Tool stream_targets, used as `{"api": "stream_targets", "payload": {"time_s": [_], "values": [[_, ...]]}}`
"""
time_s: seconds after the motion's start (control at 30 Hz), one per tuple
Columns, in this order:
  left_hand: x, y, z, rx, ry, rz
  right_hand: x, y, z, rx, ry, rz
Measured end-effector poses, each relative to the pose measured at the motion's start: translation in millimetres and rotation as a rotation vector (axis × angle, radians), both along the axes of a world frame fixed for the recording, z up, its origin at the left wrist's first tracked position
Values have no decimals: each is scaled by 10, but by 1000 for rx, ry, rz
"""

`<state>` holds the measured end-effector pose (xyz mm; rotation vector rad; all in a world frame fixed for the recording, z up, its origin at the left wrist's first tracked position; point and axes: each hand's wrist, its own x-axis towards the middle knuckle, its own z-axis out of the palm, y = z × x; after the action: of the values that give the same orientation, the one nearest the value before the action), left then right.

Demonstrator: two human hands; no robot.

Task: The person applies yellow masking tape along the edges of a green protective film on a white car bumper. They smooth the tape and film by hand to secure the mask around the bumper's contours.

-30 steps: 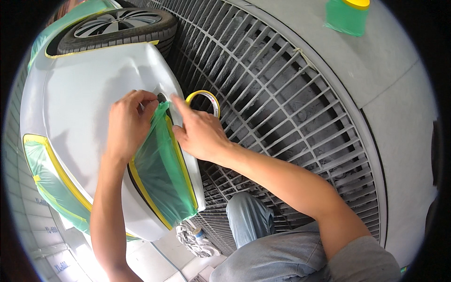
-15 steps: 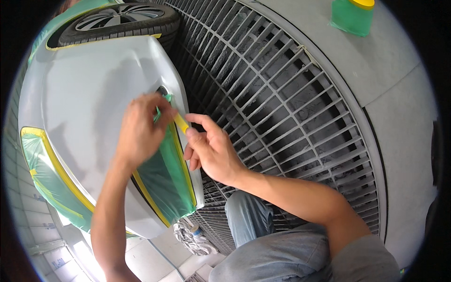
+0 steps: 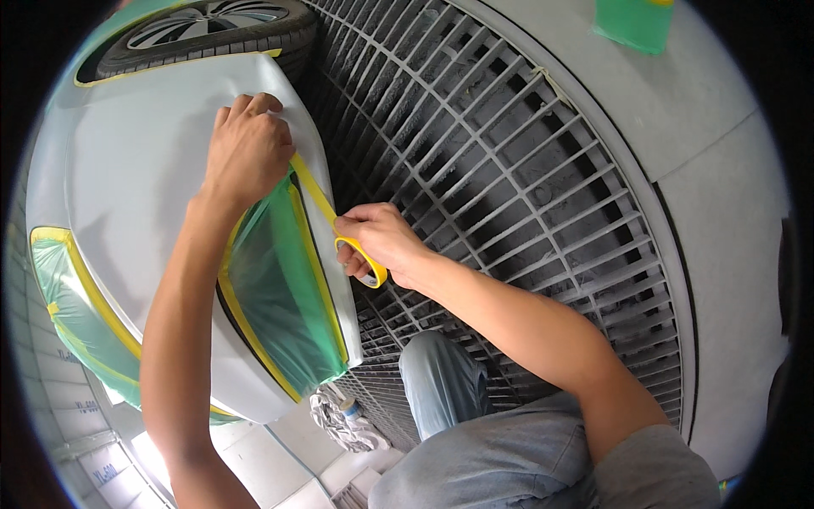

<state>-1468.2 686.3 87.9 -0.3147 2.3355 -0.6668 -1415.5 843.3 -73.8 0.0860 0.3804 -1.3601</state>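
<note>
A strip of yellow masking tape (image 3: 314, 187) runs taut between my two hands, beside the edge of a light grey car bumper (image 3: 144, 161). My left hand (image 3: 248, 151) is closed at the strip's upper end, against the bumper; its fingertips are partly hidden. The yellow tape roll (image 3: 379, 273) hangs in my right hand (image 3: 383, 237), whose thumb and fingers pinch it where the strip leaves it. Below my left hand, green masking film (image 3: 288, 288) covers a recess in the bumper, bordered by yellow tape.
A car wheel (image 3: 208, 38) stands at the top left. More green film (image 3: 89, 318) covers a panel at the left. Metal floor grating (image 3: 500, 195) lies to my right, with a green container (image 3: 634, 25) beyond. Crumpled pale material (image 3: 348, 424) lies on the floor near my knee.
My left hand has moved up along the bumper. The yellow strip between my hands has grown longer, and the roll now shows in my right hand. The whole view has shifted slightly.
</note>
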Motion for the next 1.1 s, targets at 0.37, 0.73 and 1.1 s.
{"api": "stream_targets", "payload": {"time_s": [0.37, 0.73, 1.1], "values": [[95, -53, 51, 63, 134, -33, 57, -93, 117, -23, 117, -70], [77, -95, -106, -457, 130, 106, 161, -144, 150, 29, 268, -190], [183, 64, 60, -112, 137, 30, 173, -235, 249, 28, 82, -128]]}}
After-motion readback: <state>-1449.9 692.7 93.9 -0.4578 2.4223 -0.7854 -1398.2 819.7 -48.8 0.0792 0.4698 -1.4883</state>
